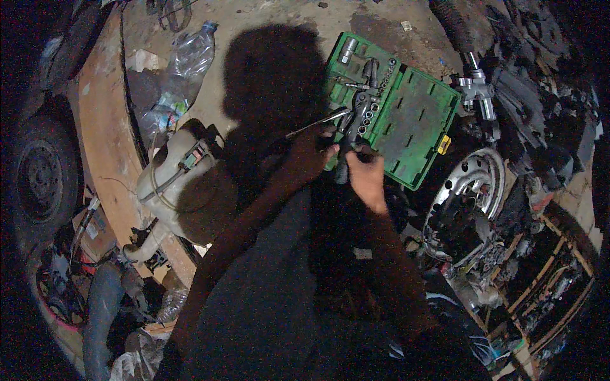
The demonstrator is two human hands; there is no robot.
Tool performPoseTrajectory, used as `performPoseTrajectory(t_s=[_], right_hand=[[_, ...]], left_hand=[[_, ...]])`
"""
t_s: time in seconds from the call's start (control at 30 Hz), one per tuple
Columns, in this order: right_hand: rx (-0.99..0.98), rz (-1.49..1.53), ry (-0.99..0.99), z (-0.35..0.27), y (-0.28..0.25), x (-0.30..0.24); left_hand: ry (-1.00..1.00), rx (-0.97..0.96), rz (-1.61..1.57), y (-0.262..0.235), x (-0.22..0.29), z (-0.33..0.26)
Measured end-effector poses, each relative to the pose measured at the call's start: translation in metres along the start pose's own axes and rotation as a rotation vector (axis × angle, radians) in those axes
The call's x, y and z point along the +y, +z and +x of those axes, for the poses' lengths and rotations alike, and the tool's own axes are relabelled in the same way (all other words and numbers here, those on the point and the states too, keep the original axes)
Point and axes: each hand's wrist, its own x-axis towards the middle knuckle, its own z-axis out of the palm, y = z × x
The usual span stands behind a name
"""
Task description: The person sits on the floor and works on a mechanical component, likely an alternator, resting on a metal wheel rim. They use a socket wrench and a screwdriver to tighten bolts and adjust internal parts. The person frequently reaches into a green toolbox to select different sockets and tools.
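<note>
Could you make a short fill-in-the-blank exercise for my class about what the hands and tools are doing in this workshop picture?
1. The open socket case on the ground is ____ in colour.
2. The left hand holds a long thin metal ____.
3. The right hand is at the near edge of the ____.
4. To the right of the case lies a shiny metal wheel ____.

Missing words: green; rod; case; rim
</note>
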Motion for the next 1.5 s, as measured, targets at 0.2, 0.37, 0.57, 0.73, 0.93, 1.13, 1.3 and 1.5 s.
performPoseTrajectory(t_s=[0.2,0.37,0.57,0.73,0.93,1.13,1.3,1.5], right_hand=[[0.158,0.009,0.224,0.009,-0.021,0.021],[-0.049,0.224,0.383,0.008,-0.035,0.0],[-0.06,-0.013,0.266,-0.013,-0.041,-0.026],[0.055,0.13,0.239,-0.025,-0.064,-0.019],[-0.169,0.387,0.272,-0.02,-0.109,0.027],[-0.183,0.433,0.26,-0.026,-0.105,0.038],[-0.179,0.371,0.22,-0.027,-0.097,0.044],[0.029,0.053,0.188,-0.031,-0.06,-0.02]], left_hand=[[-0.108,0.092,0.024,-0.013,-0.001,0.006],[0.022,0.203,-0.062,-0.022,0.018,0.01],[0.027,0.196,-0.059,-0.023,0.027,0.016],[-0.01,0.162,-0.043,-0.022,0.03,0.019],[0.212,0.097,0.268,-0.018,0.04,0.015],[0.345,0.092,0.452,-0.006,0.035,0.012],[0.138,-0.018,0.511,0.0,0.047,0.018],[0.291,0.12,0.266,0.0,0.024,0.012]])
